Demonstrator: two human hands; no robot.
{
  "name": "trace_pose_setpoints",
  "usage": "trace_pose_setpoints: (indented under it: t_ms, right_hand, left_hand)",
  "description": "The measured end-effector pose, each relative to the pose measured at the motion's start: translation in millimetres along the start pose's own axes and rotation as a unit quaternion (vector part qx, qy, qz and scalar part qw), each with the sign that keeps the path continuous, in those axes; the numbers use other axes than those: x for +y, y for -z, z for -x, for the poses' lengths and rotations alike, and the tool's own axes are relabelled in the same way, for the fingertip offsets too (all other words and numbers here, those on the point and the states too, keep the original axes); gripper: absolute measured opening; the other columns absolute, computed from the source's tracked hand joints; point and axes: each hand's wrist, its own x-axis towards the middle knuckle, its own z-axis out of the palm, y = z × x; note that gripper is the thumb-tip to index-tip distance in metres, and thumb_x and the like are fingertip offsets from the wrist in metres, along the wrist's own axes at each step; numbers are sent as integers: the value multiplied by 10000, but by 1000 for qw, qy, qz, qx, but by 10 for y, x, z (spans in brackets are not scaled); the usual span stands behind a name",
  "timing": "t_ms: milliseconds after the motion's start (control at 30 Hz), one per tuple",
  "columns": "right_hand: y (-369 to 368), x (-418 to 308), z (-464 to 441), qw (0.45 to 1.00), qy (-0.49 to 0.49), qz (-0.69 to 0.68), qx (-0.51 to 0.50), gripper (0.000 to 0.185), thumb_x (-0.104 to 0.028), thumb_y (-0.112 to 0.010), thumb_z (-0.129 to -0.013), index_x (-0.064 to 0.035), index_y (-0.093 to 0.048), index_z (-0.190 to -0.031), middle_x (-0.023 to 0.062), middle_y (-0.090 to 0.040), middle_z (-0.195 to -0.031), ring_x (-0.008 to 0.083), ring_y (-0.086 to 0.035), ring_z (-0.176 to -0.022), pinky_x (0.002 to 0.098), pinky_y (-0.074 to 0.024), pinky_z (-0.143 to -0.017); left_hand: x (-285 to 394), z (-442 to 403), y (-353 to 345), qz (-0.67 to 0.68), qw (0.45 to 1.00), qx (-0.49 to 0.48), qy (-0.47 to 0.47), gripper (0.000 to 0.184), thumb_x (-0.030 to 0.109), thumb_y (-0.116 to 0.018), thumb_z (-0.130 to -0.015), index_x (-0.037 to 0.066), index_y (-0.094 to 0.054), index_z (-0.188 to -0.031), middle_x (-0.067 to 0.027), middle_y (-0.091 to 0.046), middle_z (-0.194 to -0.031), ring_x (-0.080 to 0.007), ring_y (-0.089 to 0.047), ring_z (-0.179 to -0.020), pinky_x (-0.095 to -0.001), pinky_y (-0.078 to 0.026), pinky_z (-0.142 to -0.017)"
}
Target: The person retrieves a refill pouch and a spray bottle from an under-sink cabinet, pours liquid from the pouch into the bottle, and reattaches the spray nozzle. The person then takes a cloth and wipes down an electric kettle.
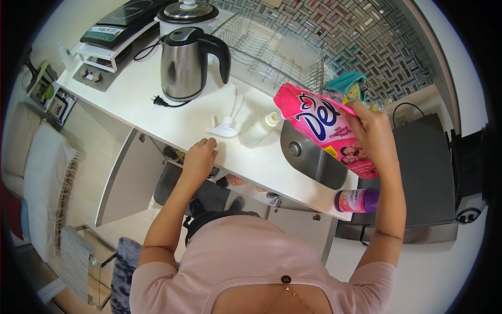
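You're at the pouch-holding step: right of centre, your right hand grips 1 glossy pink plastic pouch by its edge, and soft packaging calls for steadiness. Mid-frame, the open whitish plastic bottle is near the white plastic pump head. Your left hand curls at the white counter's edge; can't tell how tightly.

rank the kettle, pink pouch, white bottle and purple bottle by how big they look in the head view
1. Pink pouch, probably helped by being held up nearer the camera
2. Kettle
3. White bottle and purple bottle: these look too alike in size to rank
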Motion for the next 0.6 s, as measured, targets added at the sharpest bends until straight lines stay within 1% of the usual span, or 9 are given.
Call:
trace_pose_setpoints:
  t_ms: [133, 233, 367, 467, 600]
  right_hand:
    - [13, -11, -48, 1000, 29, 2, 6, 125, -93, -633, -815, -33, -599, -920, 216, -523, -617, 376, -536, -565, 375, -419, -505]
    - [46, -71, -88, 999, 34, 23, 1, 85, -114, -622, -811, -52, -580, -851, 177, -572, -640, 370, -566, -600, 425, -438, -538]
    - [55, -86, -137, 999, 42, 29, -5, 94, -118, -622, -810, -62, -596, -880, 172, -583, -655, 369, -573, -615, 422, -444, -545]
    - [57, -94, -162, 998, 43, 40, -17, 101, -123, -624, -808, -68, -600, -889, 169, -587, -658, 368, -576, -620, 421, -447, -546]
    - [45, -94, -184, 997, 49, 58, -26, 99, -123, -628, -801, -70, -589, -875, 157, -593, -660, 359, -584, -621, 425, -451, -547]
  left_hand:
    - [-15, -5, -21, 1, 1000, -2, 1, 189, 59, -668, -740, 4, -559, -884, -154, -611, -834, -334, -620, -789, -412, -501, -682]
    - [-9, -4, -24, 0, 1000, -2, 1, 190, 60, -668, -739, 5, -557, -884, -153, -607, -829, -330, -619, -789, -409, -501, -684]
    - [0, 3, -21, -2, 1000, 2, 1, 191, 62, -667, -738, 7, -555, -882, -151, -603, -821, -327, -618, -782, -408, -500, -682]
    - [3, 11, -25, -8, 1000, 5, 10, 168, 81, -659, -758, 20, -568, -885, -132, -617, -836, -327, -618, -759, -402, -494, -670]
    - [9, 15, -23, -6, 1000, 4, 7, 188, 63, -663, -741, 13, -550, -883, -150, -599, -817, -326, -614, -786, -414, -498, -681]
